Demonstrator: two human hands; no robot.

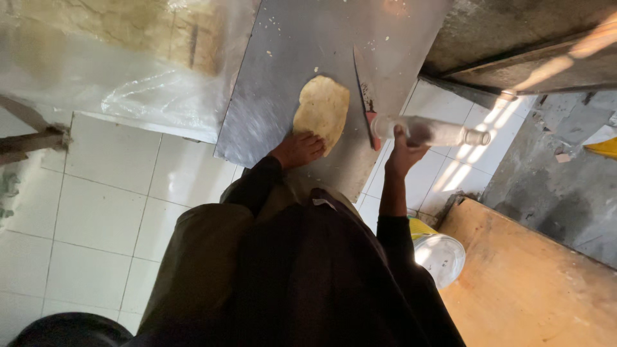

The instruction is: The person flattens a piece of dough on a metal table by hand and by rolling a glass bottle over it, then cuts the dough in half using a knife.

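A white tiled floor lies under a grey metal table, beside a wooden board. On the table rests a flat, pale disc of dough, with a red-handled knife just beside it. The left hand lies flat, fingers spread on the dough's near edge. The right hand has its fingers wrapped round a clear glass bottle, held sideways off the table's edge.

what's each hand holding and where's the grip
Right hand grips a clear glass bottle near its base end. Left hand holds nothing, resting flat on the dough.
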